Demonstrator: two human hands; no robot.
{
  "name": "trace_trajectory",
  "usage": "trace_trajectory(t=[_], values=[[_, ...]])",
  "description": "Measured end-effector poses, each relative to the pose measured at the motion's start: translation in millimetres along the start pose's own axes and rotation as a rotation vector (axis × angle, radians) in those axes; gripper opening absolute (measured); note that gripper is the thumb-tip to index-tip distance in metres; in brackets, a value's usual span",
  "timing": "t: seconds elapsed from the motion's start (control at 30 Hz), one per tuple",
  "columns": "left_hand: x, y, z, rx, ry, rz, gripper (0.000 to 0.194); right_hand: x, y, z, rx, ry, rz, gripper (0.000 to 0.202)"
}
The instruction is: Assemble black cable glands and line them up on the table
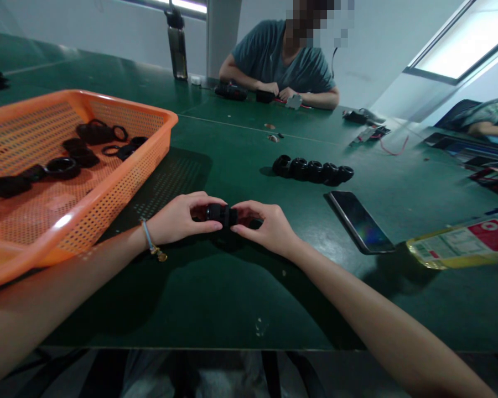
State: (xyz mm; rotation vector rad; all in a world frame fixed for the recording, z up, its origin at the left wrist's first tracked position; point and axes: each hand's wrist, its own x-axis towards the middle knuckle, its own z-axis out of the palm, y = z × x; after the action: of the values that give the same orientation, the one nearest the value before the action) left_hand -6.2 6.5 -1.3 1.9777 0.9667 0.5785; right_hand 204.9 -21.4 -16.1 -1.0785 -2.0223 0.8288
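Between my two hands, just above the green table (pixel 232 309), is a small black ribbed cylindrical part (pixel 219 214). My left hand (pixel 185 218) pinches its left end between thumb and fingers; a light bracelet hangs at that wrist. The thumb and fingertips of my right hand (pixel 268 224) close on the right end of the same part. Beyond my right hand, a row of several black ring-shaped parts (pixel 314 169) lies on the table. On the left, an orange perforated basket (pixel 124 190) holds several more black parts (pixel 62 166).
A phone (pixel 361 221) lies right of my right hand, beside a yellow packet or bottle with a red label (pixel 465 243). Across the table sits a person (pixel 278 66) handling wired parts. A dark bottle (pixel 177 50) stands at the back; folders and cables lie far right.
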Motion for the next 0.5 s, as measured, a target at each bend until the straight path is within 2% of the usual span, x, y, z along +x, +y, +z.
trace_trajectory(t=[0.5], values=[[-0.6,1.1,-1.5,0.081,-0.006,0.047,0.046,-0.5,-3.7,-2.1,-0.028,-0.014,0.024,0.025]])
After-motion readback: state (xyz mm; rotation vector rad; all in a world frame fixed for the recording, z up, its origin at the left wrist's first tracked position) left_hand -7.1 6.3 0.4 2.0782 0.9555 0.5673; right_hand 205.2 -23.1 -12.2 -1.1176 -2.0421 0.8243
